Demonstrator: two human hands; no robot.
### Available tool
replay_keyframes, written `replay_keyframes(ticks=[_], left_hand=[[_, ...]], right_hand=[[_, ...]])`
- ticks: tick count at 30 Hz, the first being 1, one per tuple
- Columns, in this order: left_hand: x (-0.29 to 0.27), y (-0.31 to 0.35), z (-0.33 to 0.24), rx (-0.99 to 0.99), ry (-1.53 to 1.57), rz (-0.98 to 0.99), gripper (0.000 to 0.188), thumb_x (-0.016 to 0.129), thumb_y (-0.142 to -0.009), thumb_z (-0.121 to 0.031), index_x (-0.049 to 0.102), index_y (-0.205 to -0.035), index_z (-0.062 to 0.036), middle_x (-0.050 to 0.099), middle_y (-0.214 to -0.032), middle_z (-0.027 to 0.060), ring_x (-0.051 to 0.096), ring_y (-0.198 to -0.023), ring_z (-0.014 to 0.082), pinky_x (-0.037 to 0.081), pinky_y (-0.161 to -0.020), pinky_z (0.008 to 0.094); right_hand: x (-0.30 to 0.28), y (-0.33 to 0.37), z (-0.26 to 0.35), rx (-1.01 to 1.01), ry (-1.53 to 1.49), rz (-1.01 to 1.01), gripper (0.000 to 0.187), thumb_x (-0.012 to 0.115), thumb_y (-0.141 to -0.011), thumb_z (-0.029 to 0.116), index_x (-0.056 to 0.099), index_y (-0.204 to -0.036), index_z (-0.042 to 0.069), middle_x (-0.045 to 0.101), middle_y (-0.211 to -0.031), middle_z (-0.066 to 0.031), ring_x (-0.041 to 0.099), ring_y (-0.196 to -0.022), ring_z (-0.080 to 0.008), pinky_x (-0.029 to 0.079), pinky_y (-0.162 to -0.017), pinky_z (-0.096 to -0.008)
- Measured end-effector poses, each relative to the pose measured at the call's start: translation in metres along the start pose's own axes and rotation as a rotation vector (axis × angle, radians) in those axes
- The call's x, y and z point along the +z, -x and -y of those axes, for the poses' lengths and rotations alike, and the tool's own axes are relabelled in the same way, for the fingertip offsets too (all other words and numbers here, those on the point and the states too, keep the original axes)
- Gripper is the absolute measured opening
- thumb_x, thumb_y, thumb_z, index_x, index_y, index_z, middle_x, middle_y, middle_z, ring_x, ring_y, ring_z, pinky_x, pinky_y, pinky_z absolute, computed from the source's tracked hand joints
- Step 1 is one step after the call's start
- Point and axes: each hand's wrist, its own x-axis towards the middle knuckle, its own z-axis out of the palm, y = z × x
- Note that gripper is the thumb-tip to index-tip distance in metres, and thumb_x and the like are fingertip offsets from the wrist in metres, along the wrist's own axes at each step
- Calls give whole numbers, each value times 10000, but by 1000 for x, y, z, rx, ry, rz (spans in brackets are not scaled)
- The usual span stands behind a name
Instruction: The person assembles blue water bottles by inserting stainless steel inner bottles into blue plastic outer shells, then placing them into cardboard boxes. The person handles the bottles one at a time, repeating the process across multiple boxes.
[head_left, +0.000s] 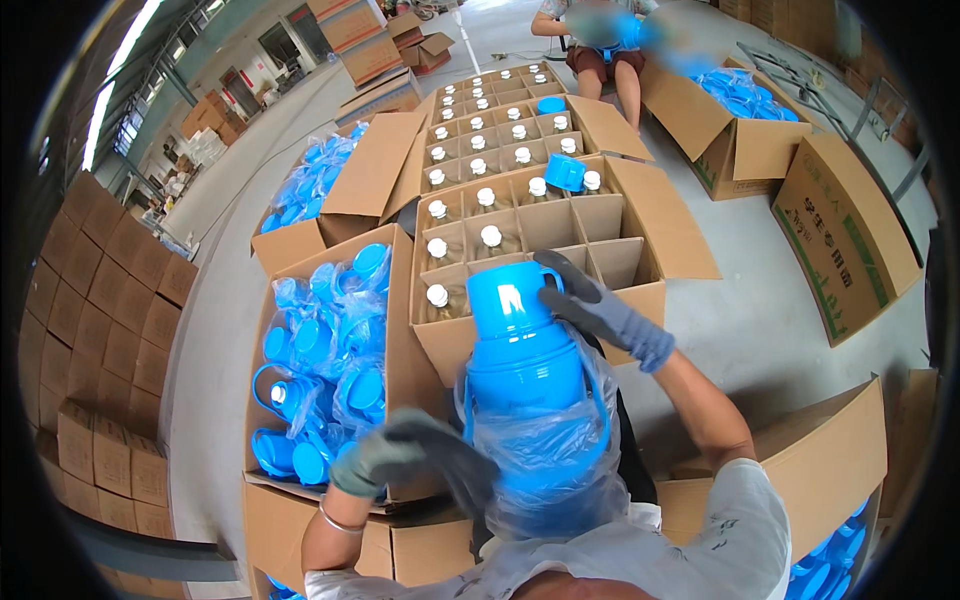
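Observation:
A large blue thermos flask (525,380) stands upright against my body, its lower part wrapped in a clear plastic bag (545,450). On its top sits a blue cup-shaped lid (508,300). My right hand (595,310), in a grey glove, grips this lid from the right at its handle side. My left hand (430,450), in a grey-green glove, is beside the flask's lower left, smeared by motion, so its fingers are unclear. Just beyond the flask, a divided carton (655,300) holds bottle-like inner flasks with white stoppers (491,237); some of its compartments hold none.
Left of me, an open carton (398,330) is full of bagged blue flask shells (312,345). A loose blue lid (566,173) rests on the divided carton. Another person (605,50) sits at the far end beside a carton of blue parts (745,95). Stacked cartons (100,290) line the left.

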Motion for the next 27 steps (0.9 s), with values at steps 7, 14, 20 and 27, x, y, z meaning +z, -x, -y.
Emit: replay_keyframes(ticks=[7,14,20,27], left_hand=[[-62,-112,37,307,-89,-431,632,480,-959,-375,219,-1465,-100,357,-1441,138,361,-1316,269,354,-1051,384],[-9,-179,-17,642,-863,-533,780,798,-710,-136,361,-1350,-46,428,-1314,124,425,-1220,258,392,-1014,377],[-116,-88,6,705,-362,-1145,623,827,-686,-141,468,-1189,-54,483,-1186,123,486,-1092,250,441,-919,368],[-328,129,72,210,-1416,-2031,800,822,-646,-438,470,-1216,-2,501,-1153,233,489,-1062,381,423,-914,449]], right_hand=[[49,-35,-55,125,-519,108,542,553,-908,393,450,-1340,82,558,-1255,-144,584,-1061,-283,468,-910,-399],[18,-159,-180,-664,905,-129,355,573,-860,268,619,-1124,35,656,-1074,-155,628,-966,-270,487,-847,-365],[47,-147,4,-23,-353,282,355,514,-937,155,533,-1254,-3,618,-1136,-119,595,-1058,-191,477,-937,-307],[37,-34,-74,302,-486,275,435,443,-987,252,409,-1353,19,481,-1339,-126,474,-1217,-208,362,-1054,-331]])
